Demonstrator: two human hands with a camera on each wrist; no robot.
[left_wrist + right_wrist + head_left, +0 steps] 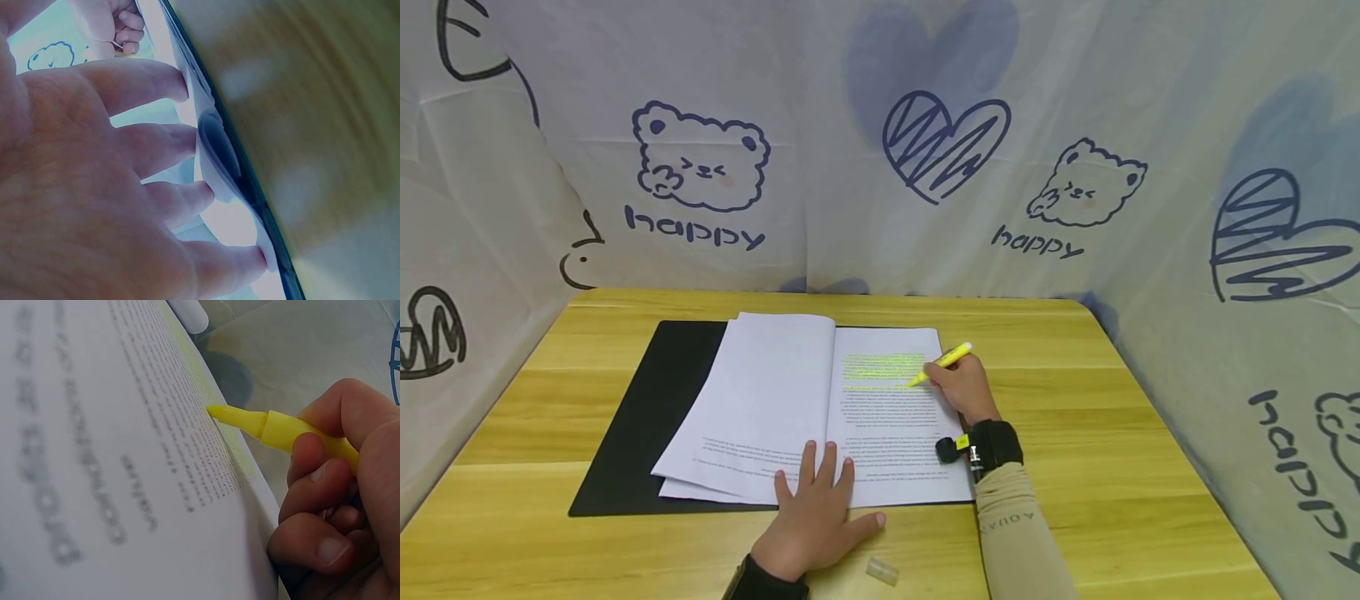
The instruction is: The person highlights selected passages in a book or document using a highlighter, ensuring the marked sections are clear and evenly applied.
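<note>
My right hand grips a yellow highlighter, its tip on a line of print on the right-hand page. In the right wrist view the highlighter sits between thumb and fingers, the tip touching the paper. Several lines near the top of that page carry yellow marking. My left hand lies with spread fingers on the lower edge of the open pages, around the fold. The left wrist view shows the fingertips of the left hand on the page edges, which bow up slightly.
Under the papers lies a black folder on the wooden table. A small translucent cap rests near the front edge, right of the left hand. Behind the table hangs a printed cloth with hearts and bears.
</note>
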